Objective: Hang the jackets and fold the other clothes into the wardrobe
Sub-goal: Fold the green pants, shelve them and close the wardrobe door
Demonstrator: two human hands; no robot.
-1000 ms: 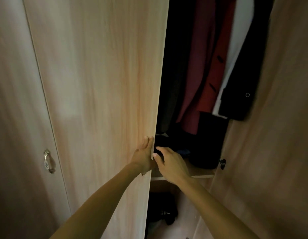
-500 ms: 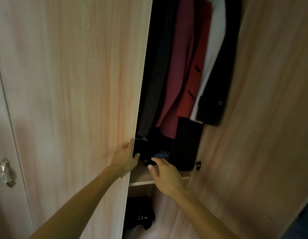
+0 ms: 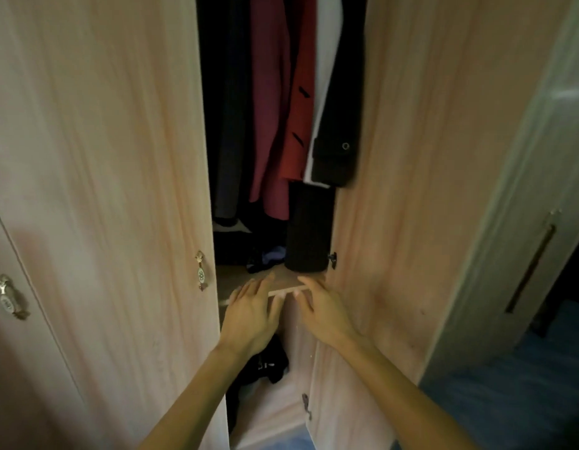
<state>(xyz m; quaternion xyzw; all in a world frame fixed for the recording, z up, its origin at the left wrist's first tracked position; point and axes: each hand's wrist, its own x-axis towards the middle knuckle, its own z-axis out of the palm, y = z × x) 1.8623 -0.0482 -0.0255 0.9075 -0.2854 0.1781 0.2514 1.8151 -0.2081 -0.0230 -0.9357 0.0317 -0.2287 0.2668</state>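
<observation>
The light wooden wardrobe stands partly open, with its left door (image 3: 119, 157) and right door (image 3: 411, 190) framing a narrow gap. Inside hang a dark coat (image 3: 229, 125), a maroon jacket (image 3: 270, 108), a red jacket (image 3: 302, 125) and a black jacket (image 3: 341, 141) over something white. Dark folded clothes (image 3: 265, 256) and a black hanging piece (image 3: 309, 225) sit at the shelf (image 3: 246, 279). My left hand (image 3: 252, 315) and my right hand (image 3: 323, 315) hover side by side at the shelf's front edge, fingers spread, holding nothing.
A dark garment (image 3: 265, 362) lies in the compartment below the shelf. Ornate metal handles (image 3: 201, 271) (image 3: 9, 297) are on the left doors. Another cabinet door with a long bar handle (image 3: 530, 267) stands right, over blue floor (image 3: 508, 401).
My left hand has let go of the left door's edge and moved to the shelf front. My right hand drew back from the folded clothes. The view shifted, showing more of the right side.
</observation>
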